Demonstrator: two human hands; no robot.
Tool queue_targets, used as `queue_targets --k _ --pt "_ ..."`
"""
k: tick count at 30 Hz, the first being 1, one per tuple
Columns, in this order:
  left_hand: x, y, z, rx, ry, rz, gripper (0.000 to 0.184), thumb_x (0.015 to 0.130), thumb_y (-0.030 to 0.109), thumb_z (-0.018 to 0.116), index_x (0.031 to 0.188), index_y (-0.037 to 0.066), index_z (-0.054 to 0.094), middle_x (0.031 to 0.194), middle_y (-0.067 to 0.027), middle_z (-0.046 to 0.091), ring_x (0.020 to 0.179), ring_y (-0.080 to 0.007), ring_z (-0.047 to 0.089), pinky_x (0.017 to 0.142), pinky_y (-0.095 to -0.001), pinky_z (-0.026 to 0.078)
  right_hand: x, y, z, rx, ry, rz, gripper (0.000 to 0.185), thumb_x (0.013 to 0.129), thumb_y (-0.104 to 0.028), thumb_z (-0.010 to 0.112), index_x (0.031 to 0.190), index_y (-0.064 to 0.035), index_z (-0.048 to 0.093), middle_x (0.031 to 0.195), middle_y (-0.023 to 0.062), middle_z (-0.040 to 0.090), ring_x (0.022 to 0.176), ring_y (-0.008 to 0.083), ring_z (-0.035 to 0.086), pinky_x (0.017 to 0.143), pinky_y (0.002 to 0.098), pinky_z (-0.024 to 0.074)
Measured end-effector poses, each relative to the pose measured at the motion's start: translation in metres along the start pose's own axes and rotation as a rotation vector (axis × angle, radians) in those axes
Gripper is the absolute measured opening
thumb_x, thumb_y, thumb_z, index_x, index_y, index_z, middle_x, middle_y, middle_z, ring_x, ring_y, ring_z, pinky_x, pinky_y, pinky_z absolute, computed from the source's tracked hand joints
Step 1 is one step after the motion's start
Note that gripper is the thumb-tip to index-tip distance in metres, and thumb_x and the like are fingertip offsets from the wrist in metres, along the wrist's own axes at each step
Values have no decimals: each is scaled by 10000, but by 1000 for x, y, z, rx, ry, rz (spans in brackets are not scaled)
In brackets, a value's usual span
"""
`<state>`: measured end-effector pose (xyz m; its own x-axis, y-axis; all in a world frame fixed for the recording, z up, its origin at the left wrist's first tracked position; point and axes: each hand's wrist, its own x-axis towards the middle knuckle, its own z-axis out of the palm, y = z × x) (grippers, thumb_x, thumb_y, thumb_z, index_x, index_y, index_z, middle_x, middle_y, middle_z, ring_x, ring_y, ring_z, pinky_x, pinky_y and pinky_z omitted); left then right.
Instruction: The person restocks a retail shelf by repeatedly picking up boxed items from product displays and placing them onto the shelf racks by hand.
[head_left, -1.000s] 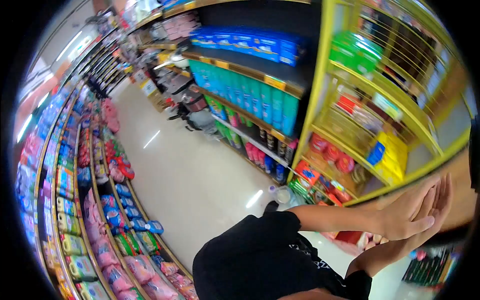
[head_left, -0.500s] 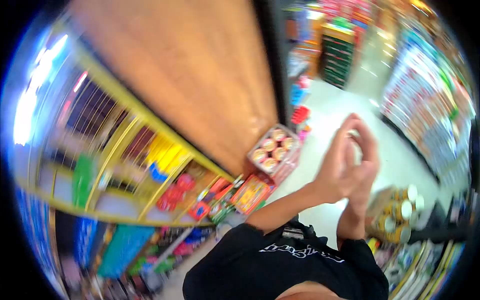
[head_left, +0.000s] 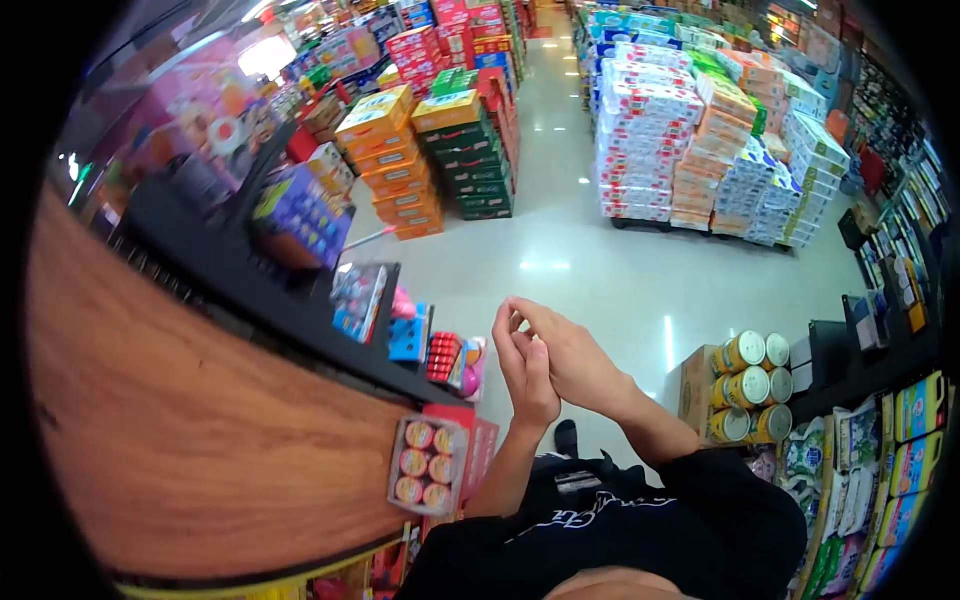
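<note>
My left hand (head_left: 524,383) and my right hand (head_left: 575,357) are pressed together in front of my chest. The right fingers curve over to meet the left fingertips, with the left thumb against the right hand. Both are closed, and I see no object in them; the palms are partly hidden. Below my left forearm, at the end of a wooden counter (head_left: 220,440), sits a clear-lidded box of round tubs (head_left: 427,465). Small packets in a red display (head_left: 444,357) stand beyond it.
Stacked white packs (head_left: 640,140) stand ahead to the right. Orange cartons (head_left: 400,175) and dark green cartons (head_left: 480,165) are piled ahead to the left. Yellow cans with white lids (head_left: 745,388) stand at the right, near shelves of bags (head_left: 850,470). Pale shiny floor (head_left: 560,270) runs between.
My view has turned and steadied, bringing the aisle and stacks ahead into sight. My hands stay joined and now appear further left in view.
</note>
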<state>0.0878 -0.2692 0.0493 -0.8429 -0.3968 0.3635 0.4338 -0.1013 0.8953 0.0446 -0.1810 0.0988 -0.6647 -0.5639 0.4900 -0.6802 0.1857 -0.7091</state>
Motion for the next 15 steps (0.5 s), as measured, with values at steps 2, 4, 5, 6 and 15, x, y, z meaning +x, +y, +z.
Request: queue_targets --k 2,4,5,6,15 --pt "43 -21 28 -16 -27 13 650 1028 336 415 1524 -35 218 1452 -224 410 1344 -287 426 1120 -420 342 30 32 -27 24 28 51 493 937 -116 602 1399 5 481 1176 209 643 983 368 670 814 402 550" --pt "76 -39 63 -39 -49 98 662 1003 264 443 1525 -65 205 1495 -222 352 1383 -298 374 1128 -431 340 49 55 -57 32 81 104 472 938 -112 609 1386 -4 503 1159 200 655 965 357 671 810 398 550" --pt "90 -49 79 -49 -59 140 670 991 228 458 1526 -80 198 1517 -222 323 1403 -304 349 1132 -436 339 57 65 -70 39 108 129 462 939 -110 612 1379 -9 514 1151 195 661 956 352 672 808 395 549" --pt "105 -59 96 -76 -62 33 692 1021 280 444 1551 -55 150 1562 -223 241 1438 -308 281 1161 -431 279 67 77 -83 55 129 145 454 936 -106 616 1370 -8 524 1156 194 663 953 344 672 809 391 549" --pt "241 -152 208 -32 -40 181 699 1076 312 379 1560 -97 85 1630 -251 104 1496 -320 177 1214 -429 160 160 238 -168 178 265 81 459 926 -120 621 1359 1 528 1150 205 660 983 360 680 809 392 558"
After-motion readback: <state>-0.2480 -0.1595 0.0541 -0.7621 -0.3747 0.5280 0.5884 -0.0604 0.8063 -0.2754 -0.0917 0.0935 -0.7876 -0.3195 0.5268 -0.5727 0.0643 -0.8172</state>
